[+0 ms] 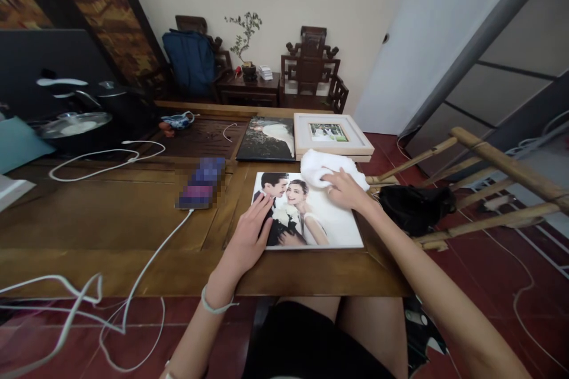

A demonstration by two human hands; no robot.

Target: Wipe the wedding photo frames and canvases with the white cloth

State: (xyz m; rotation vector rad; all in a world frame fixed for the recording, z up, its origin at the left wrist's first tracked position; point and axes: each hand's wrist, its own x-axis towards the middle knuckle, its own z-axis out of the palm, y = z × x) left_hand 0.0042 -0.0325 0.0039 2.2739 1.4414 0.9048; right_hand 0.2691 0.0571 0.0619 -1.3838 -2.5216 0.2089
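A large photo print (331, 222) of a couple lies flat near the front right of a wooden table (111, 219). My left hand (251, 234) rests palm down on its left edge, fingers apart. My right hand (347, 189) presses a white cloth (324, 166) onto the print's upper right corner. Behind it lie a dark photo panel (267, 139) and a white framed picture (331, 133).
A blurred phone (202, 183) with a white cable (151, 266) lies at mid-table. Dark kettles and a tray (80, 121) stand at the back left. A bamboo chair (489, 189) with a black bag (415, 207) is at the right. Carved chairs and a small plant stand by the wall.
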